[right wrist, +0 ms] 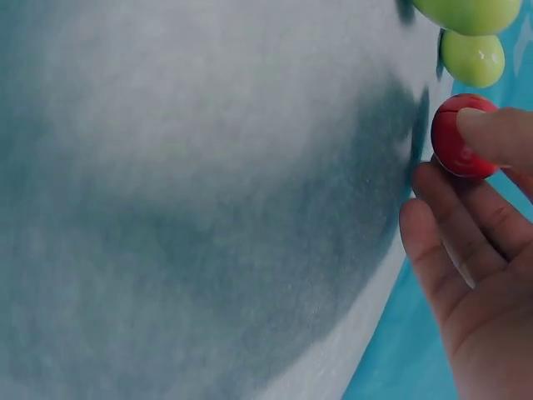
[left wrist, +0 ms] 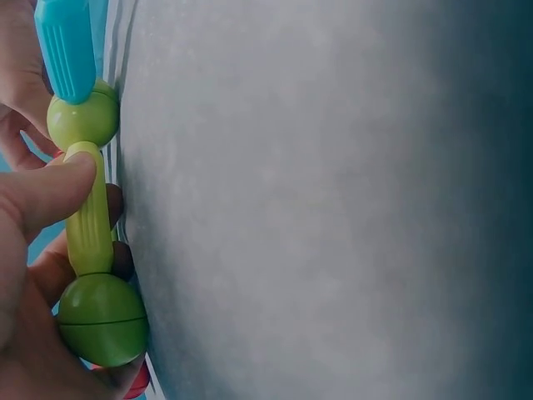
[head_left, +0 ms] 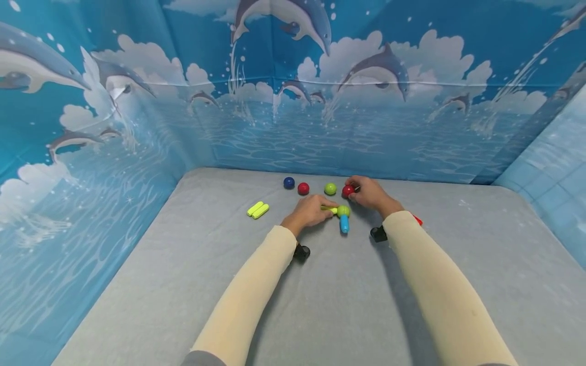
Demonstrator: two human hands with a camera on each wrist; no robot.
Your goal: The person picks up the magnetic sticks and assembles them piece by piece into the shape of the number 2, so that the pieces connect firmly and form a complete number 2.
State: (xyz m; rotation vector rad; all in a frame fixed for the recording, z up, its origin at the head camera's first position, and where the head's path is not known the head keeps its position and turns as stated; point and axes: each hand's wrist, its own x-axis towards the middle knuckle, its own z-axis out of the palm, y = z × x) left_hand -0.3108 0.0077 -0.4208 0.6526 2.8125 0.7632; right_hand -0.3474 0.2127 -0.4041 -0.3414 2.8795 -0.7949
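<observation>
My left hand [head_left: 312, 210] pinches a yellow-green rod [left wrist: 89, 229] between thumb and fingers. That rod joins a darker green ball [left wrist: 103, 321], near my palm, to a lime green ball [head_left: 343, 211] at its far end. From the lime ball a light blue rod [head_left: 344, 224] sticks out toward me. To the right, my right hand [head_left: 372, 194] holds a red ball [right wrist: 455, 140] between thumb and fingers, close to the grey surface; its other fingers are spread in the right wrist view. The red ball is apart from the joined pieces.
Along the back lie a dark blue ball [head_left: 289, 183], another red ball [head_left: 303, 188] and a loose lime ball [head_left: 330, 189]. Two yellow rods [head_left: 260, 211] lie side by side at left. A red piece [head_left: 417, 219] shows partly behind the right sleeve. A dolphin-print curtain [head_left: 293, 132] borders the back.
</observation>
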